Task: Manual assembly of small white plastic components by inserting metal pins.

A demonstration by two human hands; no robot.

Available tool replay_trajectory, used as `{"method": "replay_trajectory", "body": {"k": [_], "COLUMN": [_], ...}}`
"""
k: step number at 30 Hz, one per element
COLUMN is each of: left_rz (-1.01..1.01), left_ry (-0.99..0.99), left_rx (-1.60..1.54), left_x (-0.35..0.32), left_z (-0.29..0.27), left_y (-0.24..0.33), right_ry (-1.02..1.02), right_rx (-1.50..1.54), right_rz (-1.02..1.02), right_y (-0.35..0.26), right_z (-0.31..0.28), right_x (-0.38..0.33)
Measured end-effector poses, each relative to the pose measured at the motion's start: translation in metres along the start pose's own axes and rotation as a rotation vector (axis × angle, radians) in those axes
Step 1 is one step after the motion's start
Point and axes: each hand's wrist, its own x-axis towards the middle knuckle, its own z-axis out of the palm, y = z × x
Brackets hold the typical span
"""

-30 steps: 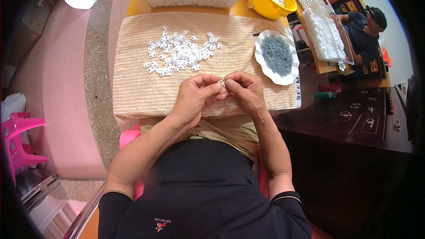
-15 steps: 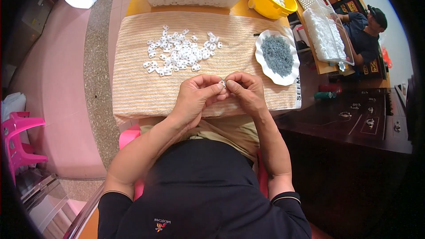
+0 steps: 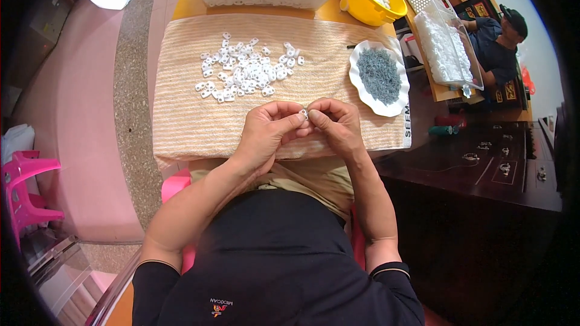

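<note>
Over the near edge of a striped towel [image 3: 181, 127], my left hand [image 3: 270, 128] pinches a small white two-holed plastic piece [image 3: 304, 113] between thumb and forefinger. My right hand [image 3: 336, 125] meets it there, its thumb and forefinger closed against the same spot; whatever they grip is too small or hidden to make out. Beyond my hands lies a loose pile of similar white plastic pieces [image 3: 248, 72]. To the right sits a white scalloped plate [image 3: 355, 81] heaped with small grey, thin parts [image 3: 379, 75].
At the back stand a clear bin [image 3: 260, 1] full of white pieces and a yellow basin [image 3: 396, 9]. Another clear bin [image 3: 447, 54] is at right, beside a seated person [image 3: 498, 45]. A dark table [image 3: 459, 175] stands right; a pink stool [image 3: 30, 190] is at left.
</note>
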Motion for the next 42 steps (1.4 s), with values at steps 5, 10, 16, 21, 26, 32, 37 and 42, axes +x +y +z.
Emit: {"method": "replay_trajectory", "body": {"k": [5, 10, 16, 21, 26, 32, 37, 42], "left_rz": [0.002, 0.005, 0.007, -0.007, -0.007, -0.021, -0.027, -0.040], "left_ry": [0.002, -0.013, 0.003, 0.019, 0.014, 0.048, 0.061, 0.071], "left_rx": [0.006, 0.010, 0.037, 0.041, 0.036, 0.047, 0.037, 0.039], "left_x": [0.0000, 0.0000, 0.0018, 0.0009, 0.0009, 0.0018, 0.0019, 0.0019], "left_z": [0.0000, -0.0006, -0.0026, -0.0013, -0.0003, -0.0001, -0.0006, 0.0004], "left_y": [-0.0003, -0.0008, -0.0033, -0.0019, -0.0006, 0.0008, 0.0010, 0.0023], "right_ry": [0.003, -0.001, 0.018, -0.007, -0.011, -0.034, -0.049, -0.007], "right_rx": [-0.009, 0.023, -0.062, 0.030, 0.019, -0.006, 0.026, 0.039], "right_rz": [0.003, 0.012, 0.008, 0.041, 0.046, 0.027, 0.041, 0.051], "right_y": [0.0000, 0.0001, -0.0008, -0.0056, -0.0029, -0.0037, -0.0066, -0.0059], "right_z": [-0.0004, -0.0014, -0.0014, 0.0017, -0.0018, -0.0027, 0.0007, 0.0012], "right_x": [-0.0001, 0.0004, 0.0005, 0.0006, 0.0014, 0.0028, 0.0028, 0.0025]}}
